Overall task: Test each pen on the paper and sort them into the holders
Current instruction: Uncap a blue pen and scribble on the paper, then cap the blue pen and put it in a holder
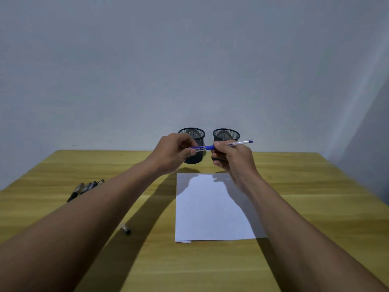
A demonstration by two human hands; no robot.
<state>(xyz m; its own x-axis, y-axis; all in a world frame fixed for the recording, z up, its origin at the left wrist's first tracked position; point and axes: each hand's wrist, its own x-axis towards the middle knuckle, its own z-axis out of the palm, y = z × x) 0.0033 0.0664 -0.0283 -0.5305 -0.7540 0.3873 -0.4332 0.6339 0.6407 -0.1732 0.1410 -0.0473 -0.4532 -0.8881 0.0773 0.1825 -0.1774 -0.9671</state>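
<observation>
Both hands hold a blue pen (237, 143) level in the air in front of two black mesh holders. My right hand (233, 159) grips the clear barrel, whose blue end sticks out to the right. My left hand (174, 152) pinches the pen's cap end (199, 147). The left holder (194, 135) and the right holder (226, 134) stand side by side near the table's far edge, partly hidden by my hands. A white sheet of paper (210, 209) lies flat below the hands.
Several dark pens (86, 187) lie in a row at the left of the wooden table (305, 207), partly behind my left forearm. A small dark pen piece (126, 228) lies left of the paper. A grey wall rises behind the table.
</observation>
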